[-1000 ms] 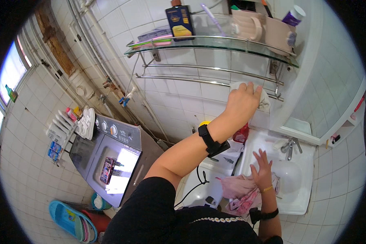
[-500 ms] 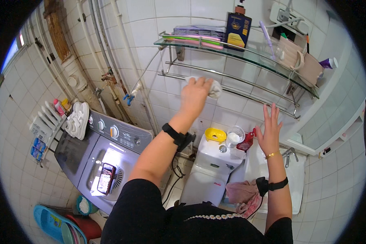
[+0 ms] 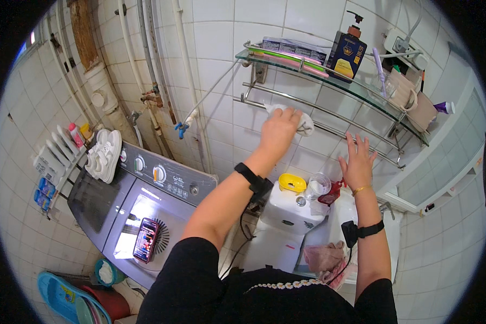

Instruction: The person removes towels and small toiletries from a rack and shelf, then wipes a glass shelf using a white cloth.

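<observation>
My left hand is closed on a white cloth, pressing it around the lower metal rail under the glass shelf. Part of the cloth hangs out past the fingers; the rest is hidden by the hand. To the right, my right hand is raised with its fingers spread and nothing in it. Its fingertips overlap the same rail near the right end; whether they touch it I cannot tell. Above both hands, the glass shelf carries a dark pump bottle, a long box and cups.
Below stands a toilet tank with a yellow soap dish, a clear tub and a red pouch on it. At left is a washing machine bearing white shoes and a phone. A mirrored cabinet stands right.
The whole view has shifted, so the shelf and rail sit further right. My left hand stays on the cloth at the rail. My right hand has moved slightly closer to the rail, fingers wider apart.
</observation>
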A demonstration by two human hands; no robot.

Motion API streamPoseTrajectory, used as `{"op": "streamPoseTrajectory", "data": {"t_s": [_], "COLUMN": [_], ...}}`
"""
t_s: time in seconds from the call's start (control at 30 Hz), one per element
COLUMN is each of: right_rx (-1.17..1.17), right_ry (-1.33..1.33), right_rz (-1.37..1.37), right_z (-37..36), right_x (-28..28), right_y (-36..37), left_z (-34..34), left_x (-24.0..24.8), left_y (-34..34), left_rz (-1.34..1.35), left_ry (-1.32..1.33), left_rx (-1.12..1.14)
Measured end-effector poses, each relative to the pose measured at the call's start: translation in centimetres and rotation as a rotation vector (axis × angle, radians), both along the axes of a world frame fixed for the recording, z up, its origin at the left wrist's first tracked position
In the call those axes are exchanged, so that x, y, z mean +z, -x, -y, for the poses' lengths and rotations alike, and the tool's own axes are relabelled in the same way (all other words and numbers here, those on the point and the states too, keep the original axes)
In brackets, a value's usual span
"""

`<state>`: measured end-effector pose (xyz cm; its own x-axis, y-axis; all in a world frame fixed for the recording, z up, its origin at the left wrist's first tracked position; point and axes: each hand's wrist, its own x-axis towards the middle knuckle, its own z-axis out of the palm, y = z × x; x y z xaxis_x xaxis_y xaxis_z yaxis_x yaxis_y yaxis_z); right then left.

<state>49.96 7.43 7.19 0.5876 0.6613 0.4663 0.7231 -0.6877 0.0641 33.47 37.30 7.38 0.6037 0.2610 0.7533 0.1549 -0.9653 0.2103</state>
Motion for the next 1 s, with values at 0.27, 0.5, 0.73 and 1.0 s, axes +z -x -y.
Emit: {"op": "streamPoseTrajectory", "data": {"t_s": [0.27, 0.5, 0.73, 1.0], "right_rx": [0.128, 0.097, 0.145, 0.023], "right_ry": [-0.066, -0.156, -0.220, -0.200], "right_rz": [0.004, 0.015, -0.004, 0.037], "right_z": [0.5, -0.9, -0.9, -1.5], "right_x": [-0.1, -1.0, -1.2, -2.4], "right_y": [-0.7, -2.0, -2.7, -2.7], "left_z": [-6.8, -0.9, -9.2, -0.4], "left_x": [0.1, -0.9, -1.7, -0.4], "left_y": [4.6, 0.1, 4.4, -1.1], "left_rz": [0.102, 0.036, 0.122, -0.025], "left_ry": [0.060, 0.041, 0.037, 0.076], "left_rx": [0.239, -0.008, 0.126, -0.075]}}
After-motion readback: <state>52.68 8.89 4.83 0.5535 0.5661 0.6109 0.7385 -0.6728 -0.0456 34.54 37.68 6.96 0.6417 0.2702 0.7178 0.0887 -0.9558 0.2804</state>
